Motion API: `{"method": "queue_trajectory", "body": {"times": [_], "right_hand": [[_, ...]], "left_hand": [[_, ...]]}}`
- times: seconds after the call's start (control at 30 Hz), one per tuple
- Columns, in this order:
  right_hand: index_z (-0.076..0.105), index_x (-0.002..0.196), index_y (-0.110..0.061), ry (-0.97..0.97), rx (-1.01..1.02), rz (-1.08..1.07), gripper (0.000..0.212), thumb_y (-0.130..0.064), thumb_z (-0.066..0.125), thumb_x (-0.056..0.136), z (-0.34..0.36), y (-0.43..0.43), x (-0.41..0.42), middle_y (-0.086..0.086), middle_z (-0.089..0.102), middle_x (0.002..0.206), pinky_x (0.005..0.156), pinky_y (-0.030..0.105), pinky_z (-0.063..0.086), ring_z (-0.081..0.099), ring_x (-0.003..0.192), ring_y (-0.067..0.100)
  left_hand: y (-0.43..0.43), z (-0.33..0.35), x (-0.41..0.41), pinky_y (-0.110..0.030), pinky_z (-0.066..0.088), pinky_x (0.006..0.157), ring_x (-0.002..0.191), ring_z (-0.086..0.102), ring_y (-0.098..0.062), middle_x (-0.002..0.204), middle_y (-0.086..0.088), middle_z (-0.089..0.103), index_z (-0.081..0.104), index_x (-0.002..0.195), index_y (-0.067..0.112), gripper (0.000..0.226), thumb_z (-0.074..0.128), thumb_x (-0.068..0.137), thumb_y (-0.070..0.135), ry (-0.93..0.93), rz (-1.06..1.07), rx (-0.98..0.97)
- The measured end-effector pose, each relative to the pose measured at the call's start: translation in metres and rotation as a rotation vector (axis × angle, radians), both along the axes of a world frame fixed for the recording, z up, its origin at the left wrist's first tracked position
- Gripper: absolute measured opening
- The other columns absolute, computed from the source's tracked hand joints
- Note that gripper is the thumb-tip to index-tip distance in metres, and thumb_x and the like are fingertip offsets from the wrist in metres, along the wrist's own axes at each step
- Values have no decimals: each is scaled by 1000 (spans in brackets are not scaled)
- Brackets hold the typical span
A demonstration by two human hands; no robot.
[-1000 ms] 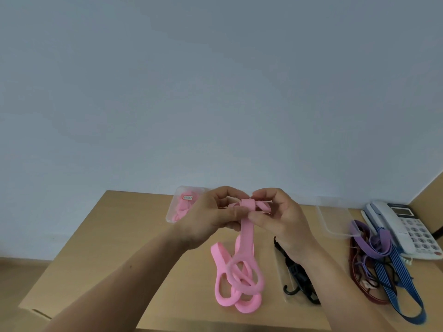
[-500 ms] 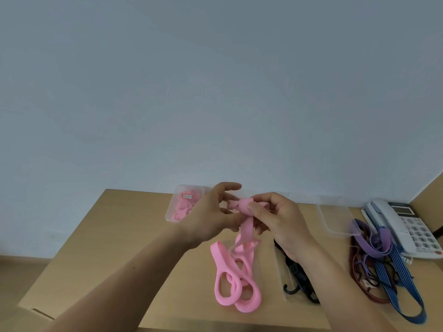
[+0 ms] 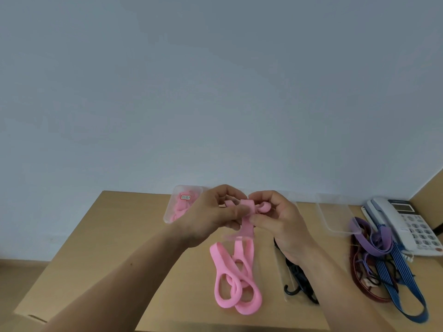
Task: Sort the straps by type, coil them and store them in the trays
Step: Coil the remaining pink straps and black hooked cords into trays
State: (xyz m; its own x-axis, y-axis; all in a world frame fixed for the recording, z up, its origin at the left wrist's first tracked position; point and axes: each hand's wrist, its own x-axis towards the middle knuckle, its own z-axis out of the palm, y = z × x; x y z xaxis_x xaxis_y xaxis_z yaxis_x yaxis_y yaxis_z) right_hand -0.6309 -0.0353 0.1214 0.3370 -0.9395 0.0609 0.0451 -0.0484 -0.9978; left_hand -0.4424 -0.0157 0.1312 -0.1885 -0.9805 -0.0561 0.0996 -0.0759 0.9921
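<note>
Both hands meet at the centre of the frame, above the wooden surface [image 3: 124, 236]. The left hand [image 3: 208, 216] pinches the top end of the pink strap [image 3: 239, 279] between thumb and fingers. The right hand [image 3: 284, 224] has its fingers curled round a small rolled part. The rest hangs down and lies in loops on the surface, lower centre. Behind the left hand, a clear tray [image 3: 170, 213] holds more pink straps.

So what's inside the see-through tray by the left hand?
Pink straps lie bundled inside the clear tray, with a small red-edged label on top. The left hand covers the tray's right part, so what lies there cannot be seen.
</note>
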Motion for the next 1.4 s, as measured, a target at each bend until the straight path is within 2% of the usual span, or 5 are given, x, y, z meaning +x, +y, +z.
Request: {"method": "queue_trajectory", "body": {"times": [0.27, 0.47, 0.83, 1.13, 1.4], "right_hand": [[73, 95, -15, 79, 132, -2, 50, -55, 78, 66, 5, -5, 6, 11, 74, 90, 70, 40, 56, 73, 79, 32], [72, 94, -25, 120, 80, -21, 13, -25, 78, 83, 2, -6, 6, 6, 75, 90, 69, 40, 60, 73, 78, 28], [65, 105, -13, 52, 80, 19, 33, 5, 75, 80, 0, -3, 14, 8, 73, 90, 64, 37, 60, 68, 69, 32], [71, 99, -12, 148, 131, 6, 51, -52, 73, 68, 7, -3, 24, 10, 75, 92, 70, 40, 61, 73, 77, 32], [70, 97, -20, 245, 41, -28, 13, -25, 74, 86, 5, -2, 30, -1, 74, 80, 56, 22, 53, 69, 63, 17]], "left_hand": [[0, -6, 0, -39, 59, 83, 85, 70, -25, 101, -15, 68, 62, 110, 16, 36, 80, 80, 7, -120, 41, -116], [-1, -6, 4, -32, 59, 82, 85, 68, -16, 110, -8, 62, 56, 121, 20, 54, 85, 75, 15, -195, 32, -44], [-1, -7, 17, -34, 57, 69, 79, 71, -29, 93, -15, 73, 57, 111, 3, 31, 65, 90, 24, -40, -89, 128], [1, -15, 28, -35, 58, 70, 77, 71, -28, 111, -16, 62, 63, 107, 11, 37, 78, 74, 4, -50, -7, -24], [2, -21, 34, -36, 59, 82, 96, 69, -24, 117, 0, 59, 56, 119, 33, 54, 75, 73, 12, -173, -16, -110]]}}
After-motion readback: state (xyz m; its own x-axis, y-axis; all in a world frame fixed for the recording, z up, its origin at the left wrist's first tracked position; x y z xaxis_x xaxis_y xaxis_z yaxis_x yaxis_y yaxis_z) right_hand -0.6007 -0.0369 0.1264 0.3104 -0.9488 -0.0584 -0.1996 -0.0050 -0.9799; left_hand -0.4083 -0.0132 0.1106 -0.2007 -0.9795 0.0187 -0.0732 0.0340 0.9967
